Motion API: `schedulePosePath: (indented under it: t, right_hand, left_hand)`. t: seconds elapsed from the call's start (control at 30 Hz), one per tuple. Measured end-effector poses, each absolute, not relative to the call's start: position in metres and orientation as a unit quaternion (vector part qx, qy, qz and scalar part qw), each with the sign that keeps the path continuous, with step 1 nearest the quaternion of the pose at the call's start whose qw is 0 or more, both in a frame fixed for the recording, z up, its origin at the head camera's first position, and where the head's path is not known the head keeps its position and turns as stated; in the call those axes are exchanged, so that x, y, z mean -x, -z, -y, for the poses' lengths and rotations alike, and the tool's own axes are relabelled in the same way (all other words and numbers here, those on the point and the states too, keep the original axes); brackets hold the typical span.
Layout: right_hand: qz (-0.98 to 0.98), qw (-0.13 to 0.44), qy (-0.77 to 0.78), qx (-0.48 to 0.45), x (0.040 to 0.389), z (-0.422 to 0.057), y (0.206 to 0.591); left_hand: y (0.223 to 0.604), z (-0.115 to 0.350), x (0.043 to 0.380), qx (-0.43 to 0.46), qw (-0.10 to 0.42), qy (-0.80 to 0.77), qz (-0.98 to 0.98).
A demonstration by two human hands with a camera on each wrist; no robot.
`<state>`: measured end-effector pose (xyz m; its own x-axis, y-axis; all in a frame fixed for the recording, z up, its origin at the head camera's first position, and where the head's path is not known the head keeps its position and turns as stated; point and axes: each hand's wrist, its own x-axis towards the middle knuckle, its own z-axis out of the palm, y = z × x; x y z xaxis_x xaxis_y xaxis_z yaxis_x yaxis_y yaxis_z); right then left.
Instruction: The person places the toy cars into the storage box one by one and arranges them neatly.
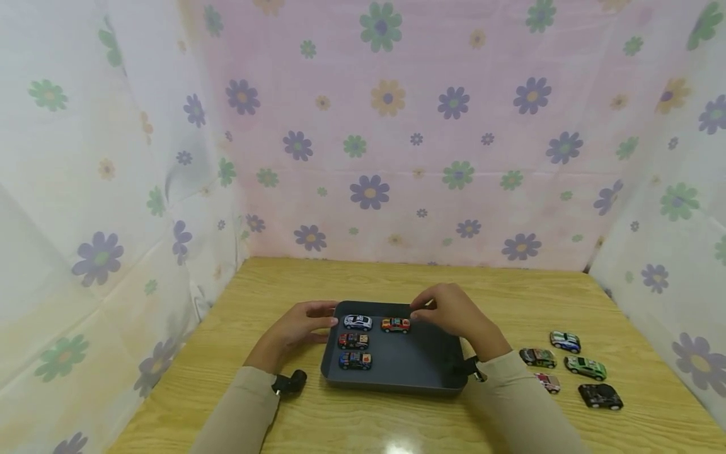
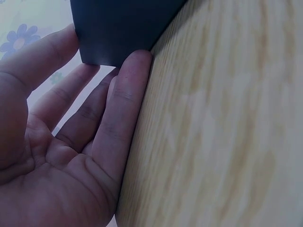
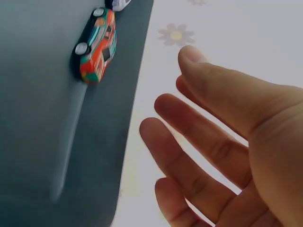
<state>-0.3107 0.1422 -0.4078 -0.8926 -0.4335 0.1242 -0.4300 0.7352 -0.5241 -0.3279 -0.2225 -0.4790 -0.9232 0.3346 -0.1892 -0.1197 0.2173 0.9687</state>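
Note:
A dark grey tray (image 1: 408, 362) lies on the wooden table. My left hand (image 1: 297, 326) is at its left side, fingertips against the outer wall near the far corner and the little finger along the tabletop. Inside the tray, a white toy car (image 1: 358, 323), a red-and-black toy car (image 1: 353, 342) and a blue toy car (image 1: 355, 361) form a column at the left. An orange-red toy car (image 1: 395, 325) sits right of the white one. Just right of that car, my right hand (image 3: 222, 137) holds nothing, its fingers loosely bent and apart beside the tray's edge.
On the table (image 1: 641, 328) to the right stand several more toy cars, among them a green one (image 1: 585, 367), a black one (image 1: 601, 396) and a white-and-blue one (image 1: 565, 342). Flowered cloth (image 1: 420, 126) encloses the table at the back and both sides.

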Motion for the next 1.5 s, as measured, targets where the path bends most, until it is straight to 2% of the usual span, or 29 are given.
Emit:
schedulePosePath:
  t: [0.3,0.9,1.17,1.37,1.5]
  right_hand:
    - [-0.924,-0.025,0.292,0.246,0.297,-0.18,0.401]
    - [-0.937,-0.102,0.272,0.194,0.27,-0.268,0.408]
    - [-0.946,-0.084,0.264,0.171,0.264,-0.302,0.412]
    - [-0.948,-0.015,0.281,0.147,0.263,-0.33,0.418]
    - [-0.936,0.022,0.312,0.162,0.263,-0.349,0.424]
  left_hand:
    - [0.478,0.223,0.327,-0.073,0.186,-0.62,-0.758]
    - [0.479,0.221,0.329,-0.071,0.188,-0.622,-0.757]
    - [0.48,0.221,0.328,-0.078,0.188,-0.622,-0.756]
    - [0.478,0.221,0.326,-0.074,0.181,-0.621,-0.759]
    - [0.479,0.222,0.327,-0.075,0.183,-0.621,-0.758]
